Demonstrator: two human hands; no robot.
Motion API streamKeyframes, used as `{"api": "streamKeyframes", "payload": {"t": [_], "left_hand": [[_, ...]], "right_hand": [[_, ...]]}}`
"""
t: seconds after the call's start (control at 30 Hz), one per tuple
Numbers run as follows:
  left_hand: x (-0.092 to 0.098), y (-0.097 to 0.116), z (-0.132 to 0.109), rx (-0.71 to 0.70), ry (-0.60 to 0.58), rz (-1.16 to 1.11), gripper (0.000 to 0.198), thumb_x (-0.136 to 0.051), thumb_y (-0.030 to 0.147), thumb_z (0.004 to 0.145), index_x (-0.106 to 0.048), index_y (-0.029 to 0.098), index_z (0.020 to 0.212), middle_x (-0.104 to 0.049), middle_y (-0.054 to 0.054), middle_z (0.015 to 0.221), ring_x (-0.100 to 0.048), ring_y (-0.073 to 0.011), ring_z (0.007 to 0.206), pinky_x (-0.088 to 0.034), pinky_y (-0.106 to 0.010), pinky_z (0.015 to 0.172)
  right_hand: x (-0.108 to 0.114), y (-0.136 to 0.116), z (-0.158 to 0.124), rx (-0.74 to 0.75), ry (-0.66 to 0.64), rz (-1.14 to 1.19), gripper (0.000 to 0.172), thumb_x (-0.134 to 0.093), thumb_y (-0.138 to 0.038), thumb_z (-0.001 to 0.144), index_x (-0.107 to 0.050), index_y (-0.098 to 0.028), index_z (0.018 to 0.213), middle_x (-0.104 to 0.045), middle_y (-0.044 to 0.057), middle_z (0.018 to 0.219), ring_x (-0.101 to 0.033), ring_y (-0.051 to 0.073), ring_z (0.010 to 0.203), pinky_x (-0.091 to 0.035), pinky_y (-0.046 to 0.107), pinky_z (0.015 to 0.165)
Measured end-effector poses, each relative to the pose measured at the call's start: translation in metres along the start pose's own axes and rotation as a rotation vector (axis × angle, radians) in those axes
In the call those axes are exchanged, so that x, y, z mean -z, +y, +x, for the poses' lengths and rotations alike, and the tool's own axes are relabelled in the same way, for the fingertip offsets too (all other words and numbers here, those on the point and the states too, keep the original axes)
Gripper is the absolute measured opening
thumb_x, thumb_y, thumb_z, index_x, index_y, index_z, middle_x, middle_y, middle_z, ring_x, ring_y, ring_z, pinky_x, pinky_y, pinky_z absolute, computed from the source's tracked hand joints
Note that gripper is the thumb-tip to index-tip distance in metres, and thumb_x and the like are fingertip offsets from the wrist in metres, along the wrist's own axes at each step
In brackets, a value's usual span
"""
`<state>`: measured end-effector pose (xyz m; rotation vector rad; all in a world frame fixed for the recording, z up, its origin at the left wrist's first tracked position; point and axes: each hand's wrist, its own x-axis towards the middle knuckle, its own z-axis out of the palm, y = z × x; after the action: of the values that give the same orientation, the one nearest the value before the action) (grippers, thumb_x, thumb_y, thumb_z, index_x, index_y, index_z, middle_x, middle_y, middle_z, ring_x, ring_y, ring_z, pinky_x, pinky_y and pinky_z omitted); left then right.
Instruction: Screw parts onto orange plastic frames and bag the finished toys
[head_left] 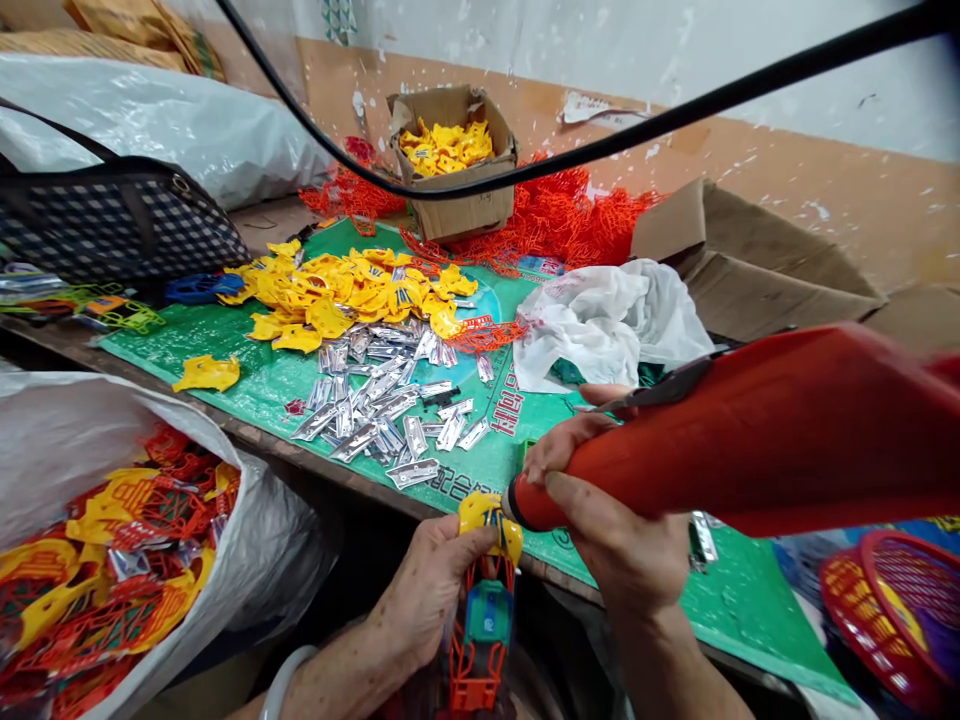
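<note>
My left hand is closed around a toy car frame of orange-red bars with a green part in it. Its thumb presses on the yellow toy car cover at the frame's upper end. My right hand grips a large red power screwdriver, fingers wrapped near its nose. The tool lies tilted, its tip against or very close to the yellow cover; the bit itself is hidden. Just beyond my hands, silver plastic plates lie loose on the green sheet, with a heap of yellow covers behind them.
A white sack of partly assembled pieces stands at left. Behind are a carton of yellow covers, orange-red frames and a white plastic bag. A red basket sits at right. A black cable crosses overhead.
</note>
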<state>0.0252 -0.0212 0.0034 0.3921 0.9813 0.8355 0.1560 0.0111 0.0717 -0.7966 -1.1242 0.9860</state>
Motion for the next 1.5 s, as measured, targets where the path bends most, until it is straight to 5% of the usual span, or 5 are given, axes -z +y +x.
{"api": "streamKeyframes", "payload": {"t": [0.17, 0.43, 0.73, 1.5], "left_hand": [[0.004, -0.008, 0.000, -0.019, 0.038, 0.013, 0.028, -0.083, 0.034, 0.061, -0.066, 0.012, 0.057, -0.054, 0.002, 0.047, -0.042, -0.0066, 0.042, -0.031, -0.017, 0.040], [0.013, -0.003, -0.002, 0.091, 0.019, -0.004, 0.025, -0.080, 0.032, 0.068, -0.069, 0.010, 0.070, -0.061, -0.001, 0.052, -0.051, -0.0079, 0.039, -0.040, -0.018, 0.040], [0.027, -0.008, -0.007, 0.157, -0.010, 0.026, 0.029, -0.078, 0.033, 0.073, -0.069, 0.007, 0.084, -0.068, -0.007, 0.064, -0.058, -0.0108, 0.048, -0.046, -0.021, 0.048], [0.026, -0.009, -0.002, 0.163, -0.002, 0.088, 0.029, -0.078, 0.034, 0.071, -0.070, 0.007, 0.078, -0.067, -0.006, 0.060, -0.058, -0.0100, 0.047, -0.046, -0.019, 0.046]], "right_hand": [[-0.001, 0.005, -0.003, -0.003, 0.006, -0.058, 0.024, -0.067, -0.015, 0.072, -0.063, -0.027, 0.092, -0.057, -0.003, 0.071, -0.058, 0.016, 0.064, -0.054, 0.038, 0.065], [0.008, -0.011, 0.006, 0.040, 0.139, -0.016, 0.045, -0.066, -0.017, 0.070, -0.057, -0.029, 0.113, -0.058, -0.005, 0.073, -0.058, 0.014, 0.060, -0.052, 0.034, 0.059], [0.037, 0.020, 0.015, 0.065, 0.328, -0.219, 0.014, -0.073, -0.017, 0.062, -0.059, -0.019, 0.066, -0.061, -0.002, 0.065, -0.057, 0.015, 0.057, -0.051, 0.035, 0.060], [0.038, 0.029, 0.017, 0.101, 0.337, -0.198, 0.015, -0.074, -0.017, 0.062, -0.061, -0.018, 0.069, -0.062, -0.003, 0.065, -0.058, 0.015, 0.055, -0.051, 0.035, 0.059]]}}
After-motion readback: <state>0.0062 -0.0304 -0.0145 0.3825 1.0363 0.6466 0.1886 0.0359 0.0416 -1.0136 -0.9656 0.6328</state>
